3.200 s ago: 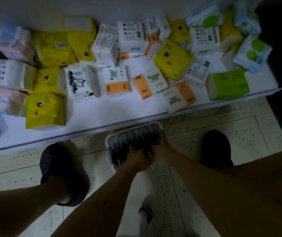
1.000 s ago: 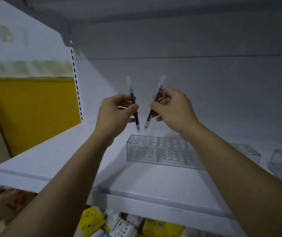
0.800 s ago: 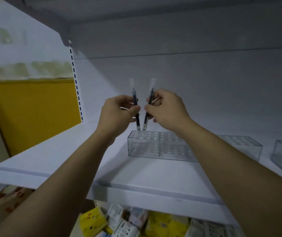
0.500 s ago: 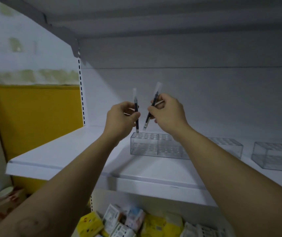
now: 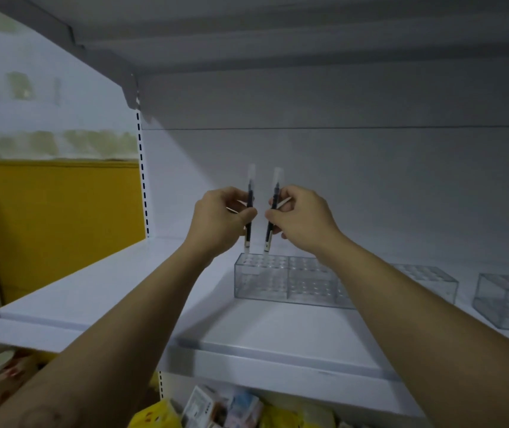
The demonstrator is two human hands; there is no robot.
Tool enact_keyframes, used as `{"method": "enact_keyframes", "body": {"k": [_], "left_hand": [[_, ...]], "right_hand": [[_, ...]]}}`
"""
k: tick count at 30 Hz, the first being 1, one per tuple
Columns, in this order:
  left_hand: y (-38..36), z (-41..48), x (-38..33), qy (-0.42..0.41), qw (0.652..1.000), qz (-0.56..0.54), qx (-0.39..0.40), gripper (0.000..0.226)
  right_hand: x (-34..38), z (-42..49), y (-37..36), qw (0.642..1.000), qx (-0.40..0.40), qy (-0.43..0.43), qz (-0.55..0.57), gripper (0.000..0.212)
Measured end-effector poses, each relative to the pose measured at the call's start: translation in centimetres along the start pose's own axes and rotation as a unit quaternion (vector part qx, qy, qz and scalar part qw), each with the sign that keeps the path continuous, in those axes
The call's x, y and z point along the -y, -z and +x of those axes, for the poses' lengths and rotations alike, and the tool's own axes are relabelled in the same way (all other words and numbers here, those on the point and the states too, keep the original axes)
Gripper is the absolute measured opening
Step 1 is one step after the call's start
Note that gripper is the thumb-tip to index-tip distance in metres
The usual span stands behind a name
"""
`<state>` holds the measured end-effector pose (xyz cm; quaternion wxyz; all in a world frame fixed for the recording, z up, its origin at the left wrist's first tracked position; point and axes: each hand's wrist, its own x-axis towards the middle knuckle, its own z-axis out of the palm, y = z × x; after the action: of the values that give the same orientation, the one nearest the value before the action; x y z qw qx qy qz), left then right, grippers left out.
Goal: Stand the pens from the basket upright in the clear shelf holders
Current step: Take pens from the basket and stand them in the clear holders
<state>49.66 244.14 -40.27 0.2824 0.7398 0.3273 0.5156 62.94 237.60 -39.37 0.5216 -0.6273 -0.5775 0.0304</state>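
Note:
My left hand (image 5: 220,219) pinches a dark pen (image 5: 249,208) with a clear cap, held upright. My right hand (image 5: 301,218) pinches a second dark pen (image 5: 271,211), nearly upright too. Both pen tips hang just above the left end of a clear holder (image 5: 281,281) with a grid of holes in its top, standing on the white shelf (image 5: 130,288). The two pens are a few centimetres apart. The basket is out of view.
Two more clear holders (image 5: 432,279) (image 5: 507,299) stand further right on the shelf. A shelf board hangs overhead. A yellow panel (image 5: 59,223) is at the left. Tissue packs (image 5: 216,409) lie on the lower shelf.
I have come up from the basket on the floor with one pen in each hand. Over the last second both pens have turned upright and sunk toward the holder's left end.

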Motion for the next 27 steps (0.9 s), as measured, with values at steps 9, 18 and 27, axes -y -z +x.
{"method": "enact_keyframes", "body": {"k": [9,18,27], "left_hand": [[-0.5,1.1,1.3,0.025,0.999,-0.02,0.01,0.014],[-0.8,0.3,2.6,0.018,0.999,0.036,0.036,0.014],[-1.0,-0.9,3.4,0.05,0.998,-0.004,0.035,0.012]], "right_hand": [[-0.5,1.6,-0.1,1.0,0.022,-0.002,0.004,0.01],[-0.9,1.4,-0.6,0.999,0.044,0.015,-0.006,0.012],[-0.9,1.3,-0.4,0.996,0.079,0.031,-0.031,0.014]]}}
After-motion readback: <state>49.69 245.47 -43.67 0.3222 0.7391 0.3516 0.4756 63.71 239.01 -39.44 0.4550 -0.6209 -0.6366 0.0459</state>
